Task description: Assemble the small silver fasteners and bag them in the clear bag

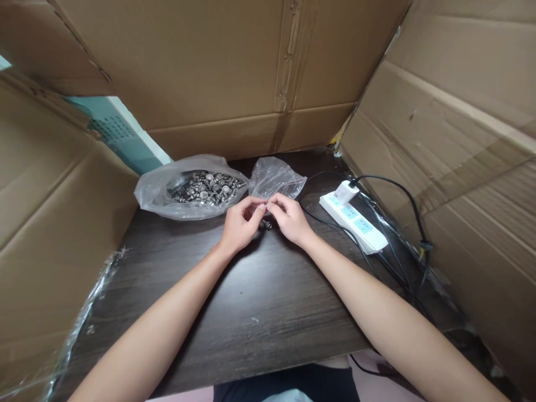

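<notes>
My left hand [242, 224] and my right hand [290, 219] meet near the middle of the table, thumbs and fingertips pinched together. Whatever sits between the fingertips is too small and covered to make out. Just below them, a few small dark metal pieces [267, 225] lie on the table, partly hidden by the fingers. Right behind the hands is a small clear plastic bag [274, 174], its near edge close to the fingertips. To the left stands a larger, open plastic bag [157, 192] holding a heap of small silvery metal parts [211, 187] with round heads.
A white power strip [355, 223] with a plugged-in white adapter [345, 192] lies at the right, black cables [412, 206] running around it. Cardboard walls [218, 67] enclose the dark wooden table [251, 312] at the back and both sides.
</notes>
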`<state>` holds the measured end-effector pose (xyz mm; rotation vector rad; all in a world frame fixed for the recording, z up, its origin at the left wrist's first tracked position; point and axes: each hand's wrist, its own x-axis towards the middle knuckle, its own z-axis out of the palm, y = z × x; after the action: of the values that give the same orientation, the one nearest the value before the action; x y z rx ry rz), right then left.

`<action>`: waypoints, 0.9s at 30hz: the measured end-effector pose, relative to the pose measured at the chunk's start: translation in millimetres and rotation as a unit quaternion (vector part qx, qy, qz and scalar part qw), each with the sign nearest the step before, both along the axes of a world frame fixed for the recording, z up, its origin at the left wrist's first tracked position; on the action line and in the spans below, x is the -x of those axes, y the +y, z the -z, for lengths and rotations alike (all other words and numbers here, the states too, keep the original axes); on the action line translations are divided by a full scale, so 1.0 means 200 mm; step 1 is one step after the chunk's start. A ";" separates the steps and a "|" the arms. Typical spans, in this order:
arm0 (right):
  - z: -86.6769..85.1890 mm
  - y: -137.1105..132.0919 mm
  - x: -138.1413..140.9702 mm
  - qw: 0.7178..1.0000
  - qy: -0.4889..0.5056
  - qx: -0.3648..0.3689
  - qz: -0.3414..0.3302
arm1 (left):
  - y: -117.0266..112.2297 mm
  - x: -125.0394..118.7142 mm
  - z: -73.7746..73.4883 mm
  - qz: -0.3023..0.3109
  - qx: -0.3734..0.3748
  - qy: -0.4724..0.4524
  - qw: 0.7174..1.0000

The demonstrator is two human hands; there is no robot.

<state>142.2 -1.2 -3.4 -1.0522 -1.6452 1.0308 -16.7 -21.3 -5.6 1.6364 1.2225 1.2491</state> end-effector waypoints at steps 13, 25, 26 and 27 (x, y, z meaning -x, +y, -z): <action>-0.01 -0.01 -0.01 1.000 0.000 0.013 -0.007 | -0.01 -0.01 0.00 0.005 -0.014 0.005 1.000; -0.01 -0.01 -0.01 1.000 -0.006 0.001 0.013 | -0.01 -0.01 -0.02 -0.006 -0.043 0.022 0.999; -0.01 -0.01 -0.01 1.000 -0.003 0.002 0.014 | -0.01 -0.01 -0.02 -0.005 -0.044 0.019 0.999; -0.01 -0.01 -0.01 1.000 0.001 0.002 0.014 | -0.01 -0.02 -0.02 -0.003 -0.045 0.017 0.999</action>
<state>144.5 -4.0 -1.7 -1.0742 -1.6234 1.0169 -13.5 -24.0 -2.0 1.7267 1.2075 1.3024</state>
